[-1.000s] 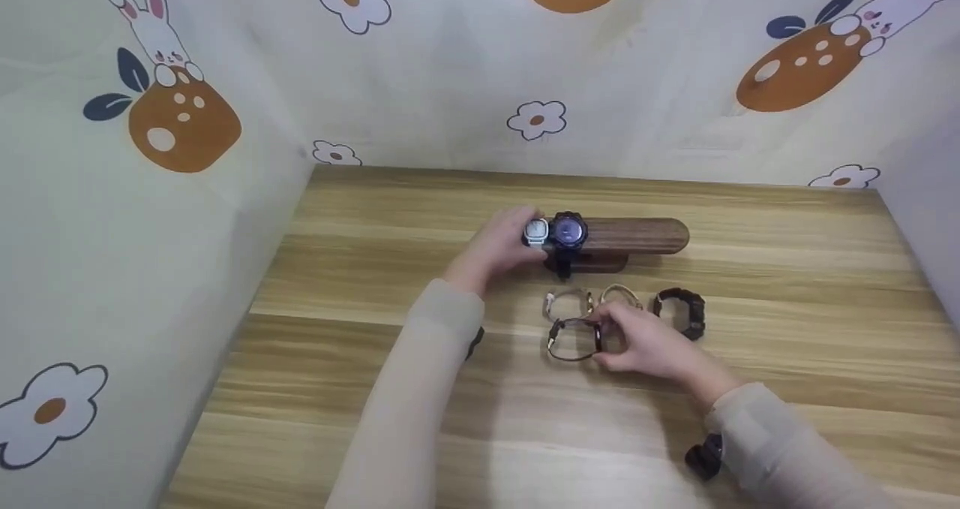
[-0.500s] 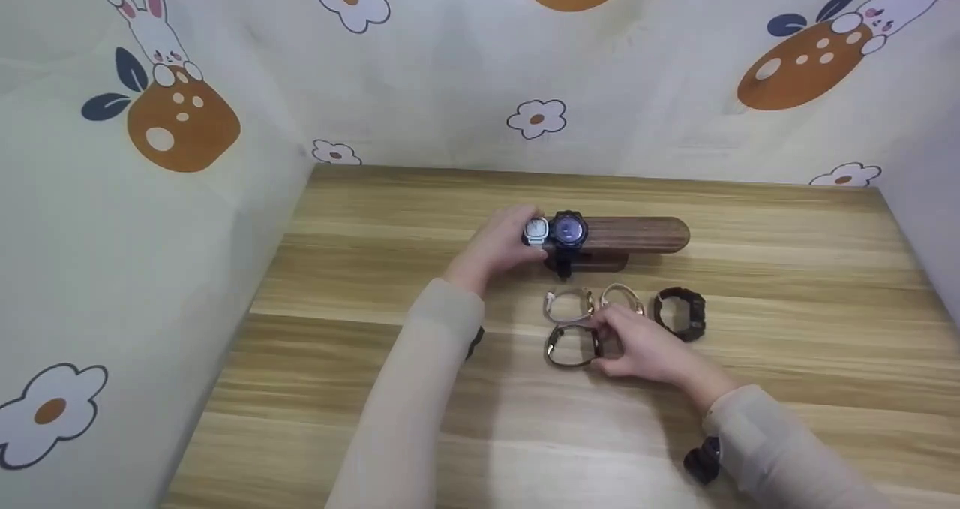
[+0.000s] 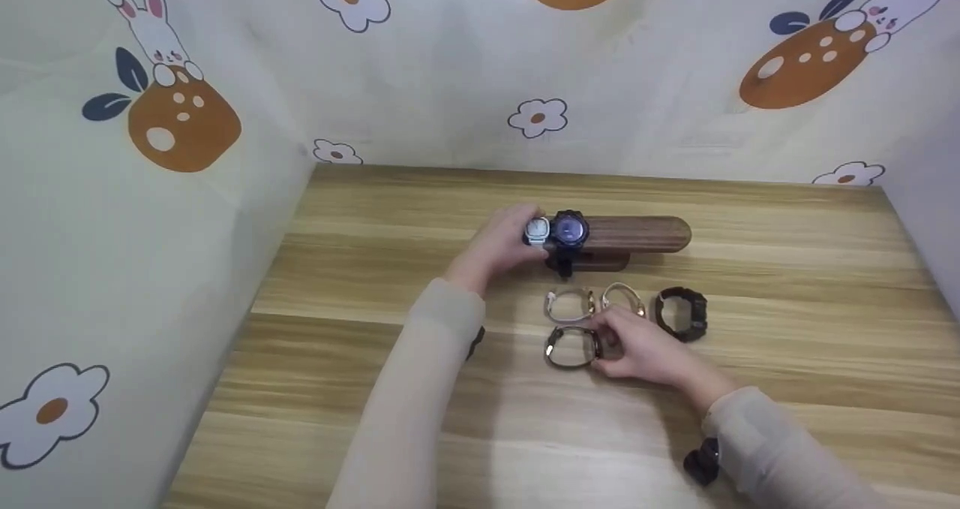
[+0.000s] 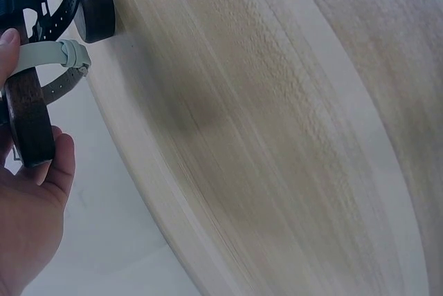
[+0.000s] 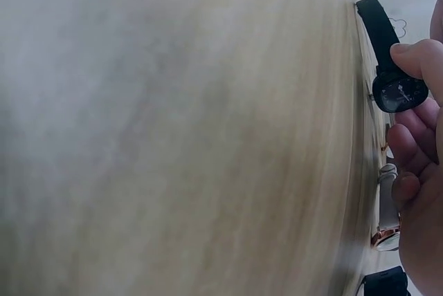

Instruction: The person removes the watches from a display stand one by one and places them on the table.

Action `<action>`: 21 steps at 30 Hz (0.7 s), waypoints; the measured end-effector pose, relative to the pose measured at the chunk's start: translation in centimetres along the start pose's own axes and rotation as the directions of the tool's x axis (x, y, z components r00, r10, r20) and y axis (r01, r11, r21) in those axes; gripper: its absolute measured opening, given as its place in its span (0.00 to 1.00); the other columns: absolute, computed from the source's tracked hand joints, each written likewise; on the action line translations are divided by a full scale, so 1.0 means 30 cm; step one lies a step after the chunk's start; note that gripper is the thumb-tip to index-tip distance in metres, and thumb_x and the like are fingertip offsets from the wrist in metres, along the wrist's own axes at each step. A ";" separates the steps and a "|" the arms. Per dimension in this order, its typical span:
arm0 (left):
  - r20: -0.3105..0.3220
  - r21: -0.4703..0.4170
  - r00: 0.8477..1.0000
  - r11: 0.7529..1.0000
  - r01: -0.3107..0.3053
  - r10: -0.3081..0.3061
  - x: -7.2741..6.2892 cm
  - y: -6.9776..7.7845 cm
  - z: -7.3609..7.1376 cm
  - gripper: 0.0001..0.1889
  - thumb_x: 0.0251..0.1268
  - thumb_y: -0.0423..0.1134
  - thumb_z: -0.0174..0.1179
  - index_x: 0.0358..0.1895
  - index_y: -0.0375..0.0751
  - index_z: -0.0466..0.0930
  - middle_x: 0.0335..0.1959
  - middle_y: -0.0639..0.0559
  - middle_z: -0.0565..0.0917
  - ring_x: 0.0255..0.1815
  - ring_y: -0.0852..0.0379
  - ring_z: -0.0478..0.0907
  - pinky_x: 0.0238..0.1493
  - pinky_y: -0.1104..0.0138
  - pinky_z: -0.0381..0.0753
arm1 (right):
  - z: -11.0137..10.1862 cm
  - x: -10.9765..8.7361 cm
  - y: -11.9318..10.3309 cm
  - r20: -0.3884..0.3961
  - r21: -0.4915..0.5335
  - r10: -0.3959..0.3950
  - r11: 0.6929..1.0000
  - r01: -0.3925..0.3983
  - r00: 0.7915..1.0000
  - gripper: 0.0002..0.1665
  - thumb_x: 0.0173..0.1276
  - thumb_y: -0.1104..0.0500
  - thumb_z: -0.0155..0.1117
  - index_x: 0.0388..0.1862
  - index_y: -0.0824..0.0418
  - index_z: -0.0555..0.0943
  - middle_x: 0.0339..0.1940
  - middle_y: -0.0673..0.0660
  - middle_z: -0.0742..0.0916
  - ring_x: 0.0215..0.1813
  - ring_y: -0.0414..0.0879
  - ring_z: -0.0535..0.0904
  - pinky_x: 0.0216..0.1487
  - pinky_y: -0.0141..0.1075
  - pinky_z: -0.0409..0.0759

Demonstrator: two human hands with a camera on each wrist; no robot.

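My left hand (image 3: 499, 245) grips the left end of a dark wooden watch stand (image 3: 641, 235). Beside its fingers, a pale mint watch (image 3: 537, 230) is strapped round the bar, followed by a chunky dark watch (image 3: 570, 230). The left wrist view has the mint strap (image 4: 43, 54) looped under the bar, thumb at its edge. Lower down, my right hand (image 3: 649, 350) pinches a black wristwatch (image 5: 400, 93) by its case, thumb on one side and fingers on the other. Its closed strap (image 3: 556, 337) forms a loop at the table surface.
Behind the pinched watch lie a light-strapped watch (image 3: 570, 320) and a cream-strapped gold one (image 3: 621, 287). A bulky black watch (image 3: 699, 317) lies to their right. Under the right sleeve is a dark object (image 3: 702, 462). Patterned fabric walls border the wooden table (image 3: 360, 216).
The black watch in my right hand has come down slightly toward me, and its loop shows rounder. My left hand and the stand have stayed in place.
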State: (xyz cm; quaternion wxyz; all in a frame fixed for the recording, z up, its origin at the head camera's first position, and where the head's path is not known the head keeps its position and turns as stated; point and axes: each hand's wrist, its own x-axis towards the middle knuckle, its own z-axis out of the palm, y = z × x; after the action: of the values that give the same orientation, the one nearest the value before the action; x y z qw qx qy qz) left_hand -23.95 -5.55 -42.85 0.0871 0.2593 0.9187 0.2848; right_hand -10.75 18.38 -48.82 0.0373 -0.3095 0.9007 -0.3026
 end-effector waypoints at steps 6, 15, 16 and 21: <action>0.006 -0.007 1.000 1.000 -0.004 0.004 0.005 0.003 -0.002 0.26 0.50 0.41 0.69 0.54 0.42 0.71 0.53 0.50 0.77 0.54 0.53 0.71 0.60 0.62 0.67 | -0.008 0.001 0.002 0.012 0.000 0.011 1.000 -0.011 1.000 0.29 0.47 0.55 0.75 0.47 0.61 0.74 0.35 0.48 0.77 0.36 0.40 0.74 0.39 0.35 0.78; 0.007 0.010 1.000 1.000 -0.027 0.027 0.006 -0.006 -0.005 0.25 0.50 0.41 0.69 0.52 0.42 0.71 0.49 0.50 0.78 0.51 0.54 0.72 0.58 0.63 0.69 | -0.037 0.000 0.003 0.022 0.049 0.073 0.996 -0.074 0.997 0.30 0.48 0.51 0.75 0.48 0.61 0.75 0.36 0.48 0.77 0.38 0.41 0.74 0.43 0.36 0.78; 0.007 0.015 1.000 0.999 -0.031 0.030 0.006 -0.007 -0.004 0.25 0.50 0.41 0.69 0.52 0.42 0.71 0.49 0.50 0.78 0.51 0.54 0.72 0.58 0.63 0.68 | -0.041 0.000 0.004 0.018 0.052 0.078 0.996 -0.079 0.997 0.31 0.48 0.51 0.75 0.48 0.61 0.75 0.36 0.48 0.77 0.39 0.41 0.74 0.43 0.36 0.78; 0.012 0.024 0.999 0.999 -0.035 0.035 0.008 -0.005 -0.005 0.25 0.50 0.40 0.69 0.52 0.42 0.71 0.50 0.49 0.78 0.52 0.53 0.72 0.59 0.63 0.68 | -0.061 0.002 0.010 -0.010 0.066 0.082 0.995 -0.081 0.997 0.30 0.48 0.52 0.75 0.48 0.63 0.75 0.37 0.49 0.78 0.39 0.42 0.75 0.43 0.37 0.79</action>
State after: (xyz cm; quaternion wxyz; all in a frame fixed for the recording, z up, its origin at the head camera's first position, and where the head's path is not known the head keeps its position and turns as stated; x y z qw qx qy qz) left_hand -24.26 -5.62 -42.81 0.0844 0.2782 0.9169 0.2736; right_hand -11.42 19.48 -47.51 0.0541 -0.2692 0.9024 -0.3321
